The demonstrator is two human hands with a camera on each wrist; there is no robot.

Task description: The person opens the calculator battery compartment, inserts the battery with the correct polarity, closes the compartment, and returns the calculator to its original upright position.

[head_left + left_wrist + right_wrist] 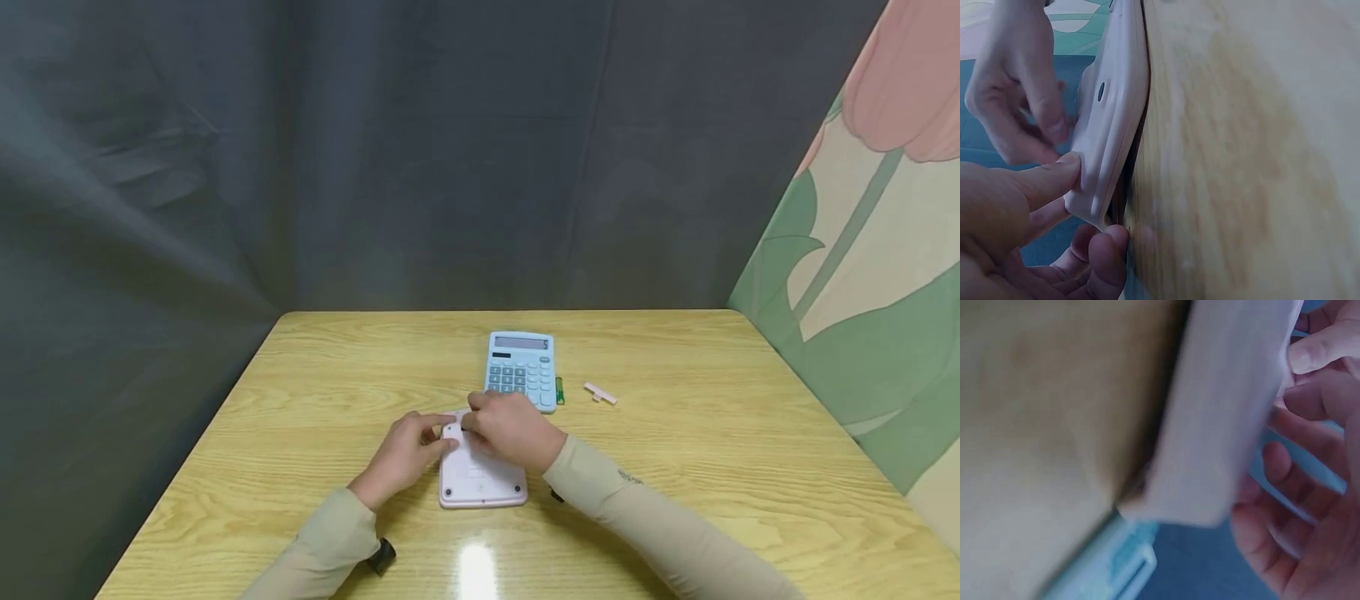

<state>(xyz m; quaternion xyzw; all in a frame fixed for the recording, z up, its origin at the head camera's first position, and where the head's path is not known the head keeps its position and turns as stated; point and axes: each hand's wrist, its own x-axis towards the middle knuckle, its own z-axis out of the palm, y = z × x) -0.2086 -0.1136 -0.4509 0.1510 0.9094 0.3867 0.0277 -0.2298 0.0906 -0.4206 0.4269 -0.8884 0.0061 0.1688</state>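
A pink calculator lies face down in front of me, its pale back and dark round feet showing. My left hand grips its upper left corner. In the left wrist view the thumb presses on the back, with fingers under the edge, and that corner is tilted up off the wood. Over the upper part of the back is my right hand, fingers curled and fingertips close to the surface. I cannot tell whether they pinch something small. Just beyond stands a light blue calculator, face up, partly covered by the right hand.
A green battery lies along the blue calculator's right side. Further right is a small pink cover with a tab. The wooden table ends at a dark curtain behind, and a flower-patterned cloth hangs on the right.
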